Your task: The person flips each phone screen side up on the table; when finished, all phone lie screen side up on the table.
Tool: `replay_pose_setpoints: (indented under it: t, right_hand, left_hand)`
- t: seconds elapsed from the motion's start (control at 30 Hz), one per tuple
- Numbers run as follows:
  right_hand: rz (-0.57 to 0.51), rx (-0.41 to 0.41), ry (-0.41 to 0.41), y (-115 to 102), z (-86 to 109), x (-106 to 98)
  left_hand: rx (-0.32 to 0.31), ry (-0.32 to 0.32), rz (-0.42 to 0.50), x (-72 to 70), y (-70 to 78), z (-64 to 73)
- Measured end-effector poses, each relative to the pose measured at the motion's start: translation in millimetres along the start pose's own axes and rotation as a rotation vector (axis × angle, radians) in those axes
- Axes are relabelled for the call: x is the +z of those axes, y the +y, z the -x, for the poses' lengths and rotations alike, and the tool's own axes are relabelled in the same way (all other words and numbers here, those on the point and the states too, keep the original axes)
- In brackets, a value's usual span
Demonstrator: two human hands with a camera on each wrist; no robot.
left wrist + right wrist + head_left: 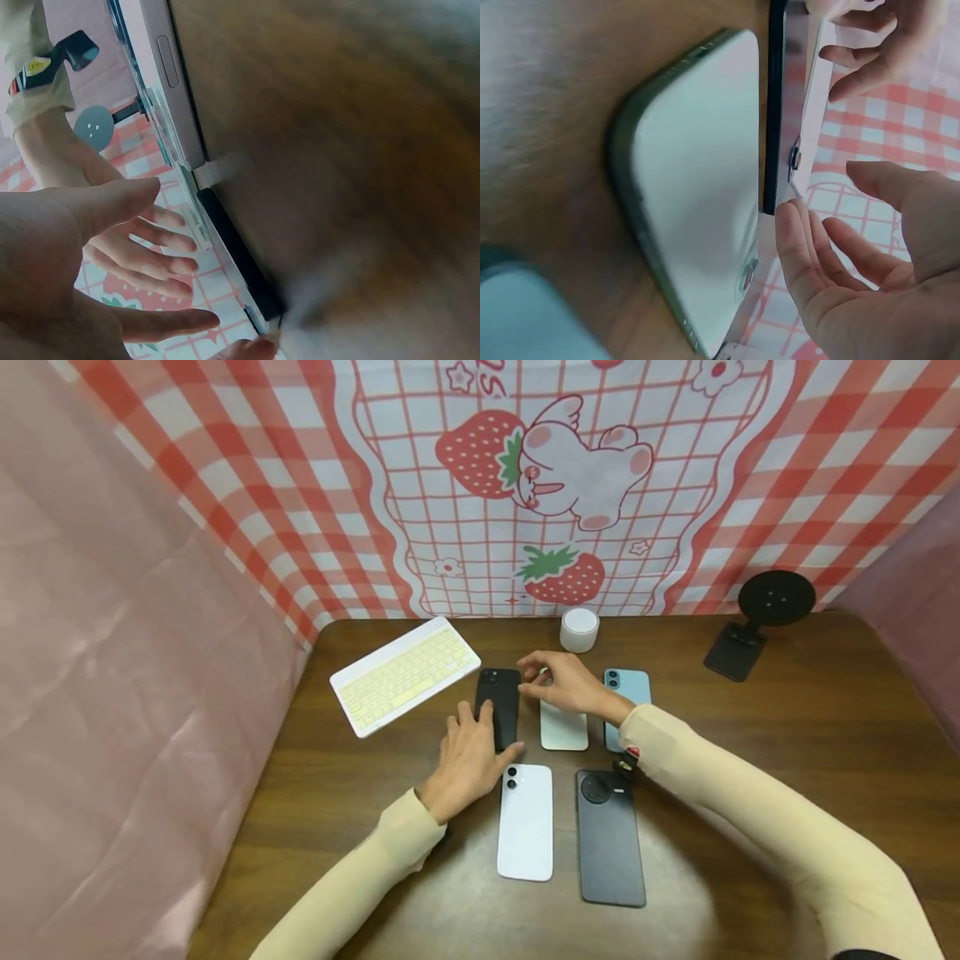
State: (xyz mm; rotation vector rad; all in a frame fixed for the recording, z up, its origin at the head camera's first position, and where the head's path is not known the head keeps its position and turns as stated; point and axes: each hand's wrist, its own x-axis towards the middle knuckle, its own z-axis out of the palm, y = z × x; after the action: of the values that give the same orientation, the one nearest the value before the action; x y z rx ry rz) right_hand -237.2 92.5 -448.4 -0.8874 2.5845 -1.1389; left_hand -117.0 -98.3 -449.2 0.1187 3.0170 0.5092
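Note:
In the head view my left hand (467, 762) reaches over the lower left of a black phone (507, 700), fingers spread. I cannot tell whether a fingertip touches it. Its thumb is near the top of a white phone (525, 827). My right hand (566, 683) hovers over the upper part of a pale green phone (564, 731), partly hiding it, its fingers loosely bent and holding nothing. The right wrist view shows this green phone (697, 165) lying back up, with the right hand (877, 277) beyond it. A light blue phone (630, 687) lies partly under the right wrist.
A grey phone (611, 852) with a round camera lies at the front. A white keyboard (405, 677) sits slanted at the back left. A small white cylinder (579, 631) and a black stand (757, 618) are at the back, before a red-checked cloth (300, 485).

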Motion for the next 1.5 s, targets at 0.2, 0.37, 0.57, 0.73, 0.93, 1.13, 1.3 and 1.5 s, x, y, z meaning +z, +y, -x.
replay_pose_setpoints:
  t: [0.2,0.37,0.57,0.73,0.93,1.13,1.3,1.5]
  right_hand:
    - [0.006,0.084,-0.023,-1,-17.7,3]
    - [0.029,0.130,-0.041,-1,-30.6,7]
    - [0.081,0.158,-0.064,-5,-41.4,11]
    - [0.115,0.179,-0.070,-6,-46.5,12]
    - [0.119,0.208,-0.110,-5,-50.0,15]
    - [0.143,0.210,-0.102,-4,-50.6,17]
    - [0.144,0.211,-0.086,-4,-50.3,17]
    - [0.132,0.232,-0.074,-5,-50.2,19]
  left_hand:
    - [-0.017,-0.047,-0.089,2.6,6.5,-5.5]
    - [-0.034,-0.063,-0.118,4.2,10.0,-7.8]
    - [-0.041,-0.086,-0.109,4.8,12.2,-8.6]
    - [-0.026,-0.079,-0.066,4.6,12.3,-8.9]
    - [-0.021,-0.069,-0.044,5.2,11.3,-11.0]
    - [0.006,-0.060,-0.065,5.5,10.5,-13.4]
    - [0.015,-0.064,-0.077,5.4,9.8,-13.6]
    - [0.025,-0.061,-0.089,5.2,9.3,-12.8]
